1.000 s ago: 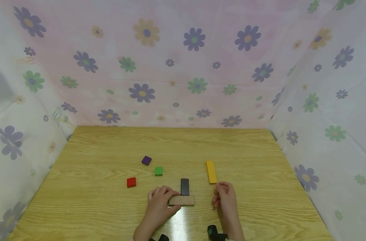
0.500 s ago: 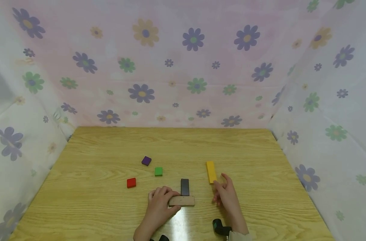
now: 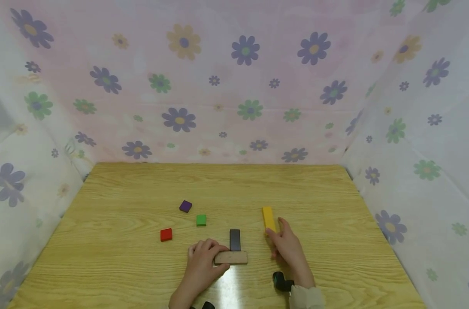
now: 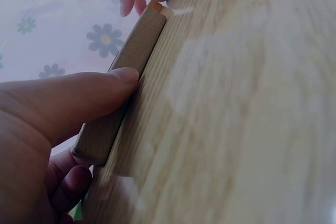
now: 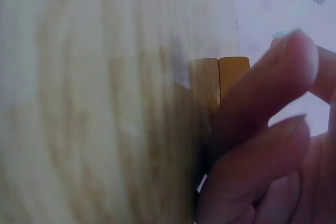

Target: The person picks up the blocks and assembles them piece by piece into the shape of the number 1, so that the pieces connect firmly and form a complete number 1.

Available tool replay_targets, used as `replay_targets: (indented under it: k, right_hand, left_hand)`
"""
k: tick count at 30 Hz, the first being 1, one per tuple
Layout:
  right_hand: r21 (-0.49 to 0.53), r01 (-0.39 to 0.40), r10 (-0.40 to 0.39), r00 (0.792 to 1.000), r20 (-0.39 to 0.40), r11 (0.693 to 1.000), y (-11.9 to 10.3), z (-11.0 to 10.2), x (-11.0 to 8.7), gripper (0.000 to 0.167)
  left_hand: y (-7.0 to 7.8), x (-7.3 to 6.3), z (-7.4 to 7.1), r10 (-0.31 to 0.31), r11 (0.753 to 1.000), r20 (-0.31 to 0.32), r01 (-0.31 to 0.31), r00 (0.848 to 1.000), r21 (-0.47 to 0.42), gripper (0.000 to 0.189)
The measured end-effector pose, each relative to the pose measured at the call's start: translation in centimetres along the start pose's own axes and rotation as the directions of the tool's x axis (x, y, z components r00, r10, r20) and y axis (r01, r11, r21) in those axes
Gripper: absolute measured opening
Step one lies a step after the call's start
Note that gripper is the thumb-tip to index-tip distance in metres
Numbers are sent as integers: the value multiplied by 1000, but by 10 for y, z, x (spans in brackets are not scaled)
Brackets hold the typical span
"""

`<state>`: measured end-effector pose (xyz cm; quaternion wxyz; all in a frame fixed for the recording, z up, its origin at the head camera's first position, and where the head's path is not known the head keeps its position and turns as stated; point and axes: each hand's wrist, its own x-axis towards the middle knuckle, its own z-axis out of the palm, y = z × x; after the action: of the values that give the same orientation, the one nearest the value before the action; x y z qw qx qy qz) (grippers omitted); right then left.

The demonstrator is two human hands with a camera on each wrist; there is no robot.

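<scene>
My left hand (image 3: pixel 201 262) grips the left end of a plain wooden block (image 3: pixel 236 257), thumb on the near side and fingers on the far side. In the left wrist view the thumb presses the long face of this block (image 4: pixel 144 38). A black block (image 3: pixel 235 239) stands out from its far edge, forming a T. My right hand (image 3: pixel 290 249) is at the near end of a yellow block (image 3: pixel 268 218). Its thumb overlaps that end while the index finger stretches out to the right, apart from the block. In the right wrist view, fingers partly hide the yellow block (image 5: pixel 234 72).
Left of the black block lie a green square block (image 3: pixel 201 220), a purple one (image 3: pixel 186 206) and a red one (image 3: pixel 166 234) on the wood-grain table (image 3: pixel 122 189). Flowered cloth (image 3: pixel 219 98) encloses the back and sides.
My right hand has moved forward and slightly left, and its index finger has spread away from the thumb, which now overlaps the yellow block. My left hand keeps its grip on the wooden block.
</scene>
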<state>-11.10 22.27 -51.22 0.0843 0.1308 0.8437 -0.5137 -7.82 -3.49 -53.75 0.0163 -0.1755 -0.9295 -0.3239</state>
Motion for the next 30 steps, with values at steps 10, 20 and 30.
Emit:
replay_targets:
  k: [10, 20, 30]
  right_hand:
    - [-228, 4, -3, 1000, 8, 974, -9, 1, 6, 81]
    - [-334, 30, -28, 1000, 11, 942, -11, 2, 10, 76]
    - [-421, -31, 14, 999, -44, 907, -20, 6, 10, 52]
  left_hand:
    - [-1, 0, 0, -8, 1000, -2, 8, 1000, 1, 26]
    - [0, 0, 0, 4, 1000, -14, -4, 1000, -9, 27]
    - [1, 0, 1, 5, 1000, -17, -5, 1000, -2, 26]
